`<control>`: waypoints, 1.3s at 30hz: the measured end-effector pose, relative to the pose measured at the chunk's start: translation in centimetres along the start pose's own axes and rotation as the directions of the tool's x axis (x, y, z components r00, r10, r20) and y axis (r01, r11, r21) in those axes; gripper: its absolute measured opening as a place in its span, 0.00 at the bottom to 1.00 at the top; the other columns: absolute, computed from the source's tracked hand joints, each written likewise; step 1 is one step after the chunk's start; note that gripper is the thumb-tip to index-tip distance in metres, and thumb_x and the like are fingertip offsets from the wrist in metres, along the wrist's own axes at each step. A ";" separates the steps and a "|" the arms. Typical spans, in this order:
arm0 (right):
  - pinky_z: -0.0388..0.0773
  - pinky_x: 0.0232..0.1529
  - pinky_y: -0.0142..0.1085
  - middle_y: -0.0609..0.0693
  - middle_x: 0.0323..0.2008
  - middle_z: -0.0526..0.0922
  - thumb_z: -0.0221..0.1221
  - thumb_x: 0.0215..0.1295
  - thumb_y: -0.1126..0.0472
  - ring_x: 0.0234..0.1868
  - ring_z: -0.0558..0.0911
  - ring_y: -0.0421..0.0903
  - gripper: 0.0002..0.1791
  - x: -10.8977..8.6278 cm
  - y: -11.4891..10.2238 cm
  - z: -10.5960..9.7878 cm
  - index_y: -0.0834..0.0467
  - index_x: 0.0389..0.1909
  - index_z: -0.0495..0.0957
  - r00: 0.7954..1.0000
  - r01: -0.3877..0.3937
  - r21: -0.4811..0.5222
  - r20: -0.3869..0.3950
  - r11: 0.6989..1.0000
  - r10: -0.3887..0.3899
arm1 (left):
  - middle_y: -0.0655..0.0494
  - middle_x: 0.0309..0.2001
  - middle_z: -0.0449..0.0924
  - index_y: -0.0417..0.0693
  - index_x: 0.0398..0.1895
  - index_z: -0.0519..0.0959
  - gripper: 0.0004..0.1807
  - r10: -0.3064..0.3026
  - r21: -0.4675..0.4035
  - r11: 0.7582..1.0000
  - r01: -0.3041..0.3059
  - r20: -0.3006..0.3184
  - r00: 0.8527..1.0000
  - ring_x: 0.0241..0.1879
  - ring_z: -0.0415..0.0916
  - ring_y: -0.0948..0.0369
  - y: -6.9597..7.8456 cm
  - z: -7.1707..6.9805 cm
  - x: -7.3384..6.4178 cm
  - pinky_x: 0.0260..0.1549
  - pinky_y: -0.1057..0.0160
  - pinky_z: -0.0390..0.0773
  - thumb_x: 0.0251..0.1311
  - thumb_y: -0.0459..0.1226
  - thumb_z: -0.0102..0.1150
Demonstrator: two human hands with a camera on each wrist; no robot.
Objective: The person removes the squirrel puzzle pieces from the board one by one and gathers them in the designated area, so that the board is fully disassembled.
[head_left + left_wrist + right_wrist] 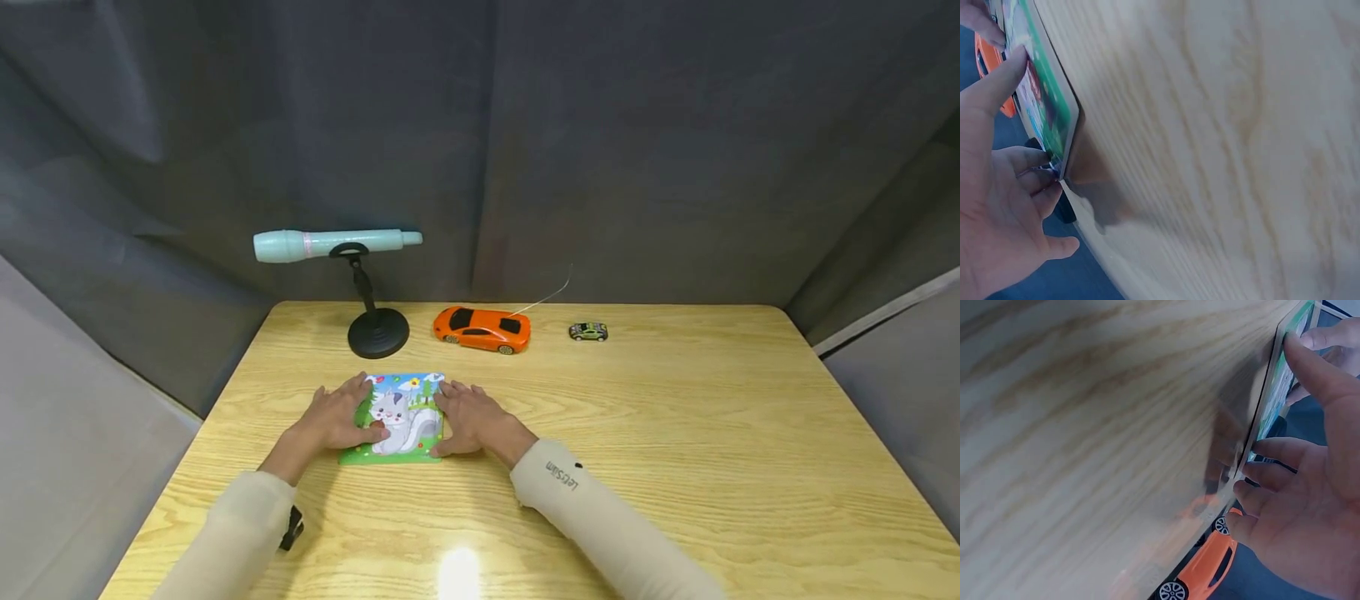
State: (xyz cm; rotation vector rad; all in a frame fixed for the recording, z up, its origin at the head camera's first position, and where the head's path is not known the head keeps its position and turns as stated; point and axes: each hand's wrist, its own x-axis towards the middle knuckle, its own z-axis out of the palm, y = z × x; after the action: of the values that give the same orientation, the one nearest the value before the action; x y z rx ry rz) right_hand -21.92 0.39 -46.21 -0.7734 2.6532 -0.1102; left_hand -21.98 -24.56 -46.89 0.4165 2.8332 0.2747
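Observation:
A flat, square picture board (405, 433) with a grey cartoon squirrel, green grass and blue sky lies on the wooden table. On its left side my left hand (337, 418) rests, thumb over the picture and the other fingers along the edge and upper corner. My right hand (474, 418) touches the opposite side, its thumb near the lower right corner. In the left wrist view the left thumb (1004, 78) presses on the printed face. The right wrist view shows the right fingers (1279, 453) extended against the board's rim.
Behind the board stand a light blue microphone (330, 244) on a black stand (378, 333), an orange toy car (482, 330) with a thin wire rising from it, and a small green and black toy car (588, 332). Dark cloth (637, 150) hangs behind the table (675, 433).

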 end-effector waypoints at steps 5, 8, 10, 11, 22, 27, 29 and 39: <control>0.50 0.74 0.47 0.50 0.75 0.52 0.62 0.52 0.32 0.76 0.51 0.49 0.51 -0.8 0.6 -0.3 0.54 0.72 0.57 1.000 -0.003 -0.001 -0.003 1.000 0.003 | 0.40 0.74 0.51 0.38 0.70 0.59 0.53 0.013 0.038 0.999 -0.013 0.003 1.000 0.73 0.48 0.44 1.2 -0.2 0.3 0.65 0.31 0.45 0.50 0.64 0.59; 0.49 0.74 0.47 0.52 0.75 0.52 0.63 0.51 0.33 0.76 0.51 0.50 0.51 -1.5 1.2 -0.4 0.55 0.72 0.58 1.000 0.002 0.020 -0.011 1.000 -0.002 | 0.40 0.74 0.51 0.38 0.70 0.59 0.54 0.023 0.049 0.999 -0.025 0.023 0.999 0.73 0.47 0.44 1.9 -0.4 0.6 0.65 0.31 0.46 0.49 0.65 0.60; 0.49 0.74 0.47 0.53 0.75 0.52 0.64 0.51 0.34 0.76 0.51 0.50 0.52 -1.9 1.7 -0.3 0.56 0.71 0.58 1.000 0.003 0.038 -0.017 0.999 -0.002 | 0.41 0.74 0.50 0.39 0.71 0.59 0.54 0.029 0.050 0.998 -0.031 0.036 0.999 0.74 0.46 0.45 2.4 -0.4 0.8 0.66 0.32 0.46 0.48 0.65 0.60; 0.49 0.74 0.47 0.53 0.75 0.52 0.64 0.51 0.34 0.75 0.52 0.51 0.52 -2.1 2.0 -0.3 0.56 0.71 0.58 1.000 0.003 0.047 -0.020 0.999 -0.002 | 0.41 0.74 0.50 0.39 0.71 0.58 0.55 0.033 0.052 0.998 -0.035 0.040 0.999 0.74 0.46 0.45 2.6 -0.4 0.9 0.66 0.32 0.46 0.48 0.66 0.60; 0.48 0.74 0.48 0.53 0.75 0.52 0.65 0.51 0.35 0.76 0.51 0.52 0.52 -4.6 6.3 0.2 0.57 0.71 0.58 1.000 -0.024 0.081 -0.014 0.996 0.025 | 0.46 0.75 0.49 0.43 0.72 0.57 0.55 0.091 0.028 0.995 -0.093 0.068 0.994 0.75 0.45 0.49 6.2 0.5 2.5 0.68 0.35 0.46 0.47 0.65 0.62; 0.50 0.73 0.50 0.55 0.75 0.52 0.65 0.51 0.36 0.75 0.52 0.54 0.52 -6.4 8.3 0.6 0.58 0.71 0.57 1.000 -0.009 0.108 -0.027 0.994 0.012 | 0.48 0.76 0.47 0.45 0.73 0.56 0.56 0.103 0.026 0.994 -0.105 0.080 0.991 0.75 0.45 0.51 8.3 1.1 3.1 0.69 0.37 0.46 0.46 0.66 0.61; 0.50 0.73 0.52 0.55 0.75 0.52 0.65 0.51 0.37 0.75 0.52 0.55 0.51 -7.2 9.0 0.7 0.59 0.71 0.58 0.999 -0.005 0.126 -0.031 0.992 0.008 | 0.49 0.76 0.47 0.46 0.73 0.55 0.56 0.101 0.030 0.994 -0.104 0.086 0.991 0.75 0.44 0.52 9.2 1.2 3.3 0.69 0.37 0.46 0.46 0.66 0.61; 0.48 0.72 0.55 0.57 0.74 0.52 0.66 0.51 0.39 0.75 0.51 0.60 0.51 -10.0 12.1 0.5 0.61 0.71 0.58 0.999 -0.027 0.159 -0.032 0.987 0.032 | 0.49 0.76 0.45 0.46 0.74 0.54 0.56 0.139 0.080 0.986 -0.147 0.092 0.986 0.76 0.43 0.52 13.1 1.6 4.3 0.69 0.36 0.46 0.48 0.69 0.57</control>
State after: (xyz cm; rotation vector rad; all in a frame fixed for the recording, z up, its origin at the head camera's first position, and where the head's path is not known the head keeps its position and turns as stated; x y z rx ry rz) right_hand -20.04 15.92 -45.54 -0.6859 2.6476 -0.3249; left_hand -22.14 -10.65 -46.51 0.6363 2.7422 0.1580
